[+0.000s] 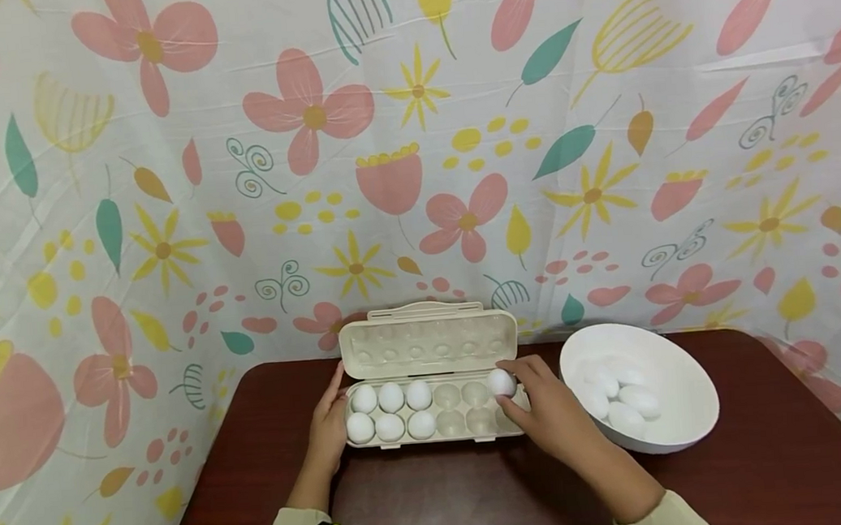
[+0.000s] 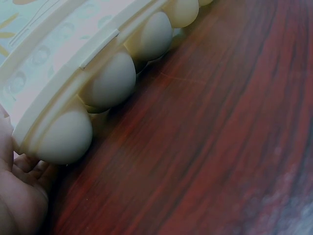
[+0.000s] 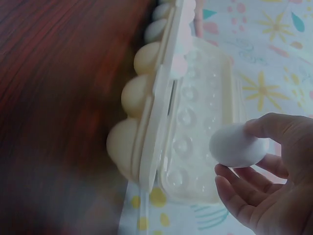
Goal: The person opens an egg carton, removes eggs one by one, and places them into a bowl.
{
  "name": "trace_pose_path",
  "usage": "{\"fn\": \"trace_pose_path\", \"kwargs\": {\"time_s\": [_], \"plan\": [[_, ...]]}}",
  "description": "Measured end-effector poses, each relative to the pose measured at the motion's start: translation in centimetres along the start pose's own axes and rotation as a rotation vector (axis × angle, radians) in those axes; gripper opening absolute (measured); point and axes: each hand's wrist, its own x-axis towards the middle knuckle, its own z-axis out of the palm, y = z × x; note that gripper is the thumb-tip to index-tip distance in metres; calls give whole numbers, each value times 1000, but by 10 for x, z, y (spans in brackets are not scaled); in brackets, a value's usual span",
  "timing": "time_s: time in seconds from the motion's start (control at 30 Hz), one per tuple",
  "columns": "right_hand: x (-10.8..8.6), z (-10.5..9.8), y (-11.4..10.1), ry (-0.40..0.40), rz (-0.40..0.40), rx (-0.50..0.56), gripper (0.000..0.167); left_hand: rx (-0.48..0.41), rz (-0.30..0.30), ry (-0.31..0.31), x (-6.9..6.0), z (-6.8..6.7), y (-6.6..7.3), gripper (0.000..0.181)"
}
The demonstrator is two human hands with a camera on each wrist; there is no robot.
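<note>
A cream plastic egg carton (image 1: pixel 436 436) lies on the table with its lid (image 1: pixel 430 359) raised at the back. White eggs (image 1: pixel 391 397) fill both rows of its left half; several cups to their right hold none. My left hand (image 1: pixel 327 428) holds the carton's left end, fingers (image 2: pixel 36 169) partly hidden under the rim in the left wrist view. My right hand (image 1: pixel 554 412) pinches one white egg (image 3: pixel 237 145) between thumb and fingers, at the carton's back right corner. Whether that egg touches its cup, I cannot tell.
To the right of the carton stands a white bowl (image 1: pixel 697 394) with several white eggs (image 1: pixel 638 400) in it. The dark red-brown table (image 1: pixel 437 505) ends at the back against a flowered cloth (image 1: pixel 419 238).
</note>
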Motion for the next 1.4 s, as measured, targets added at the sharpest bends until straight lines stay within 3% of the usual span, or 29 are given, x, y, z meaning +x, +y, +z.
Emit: {"fn": "trace_pose_path", "kwargs": {"time_s": [0.2, 0.5, 0.83, 1.13, 1.4], "plan": [[-6, -16, 11, 45, 0, -19, 45, -15, -5, -17, -1, -2, 3, 53], [-23, -41, 30, 89, 12, -47, 45, -16, -31, -40, -11, -2, 30, 55], [-38, -60, 53, 109, 29, -121, 48, -5, 6, -18, -1, -2, 1, 54], [-46, -77, 76, 88, 24, -160, 51, -10, 10, -23, -1, -1, 1, 54], [-50, -89, 95, 36, 51, -151, 49, -20, -26, -28, 1, -1, 1, 55]]}}
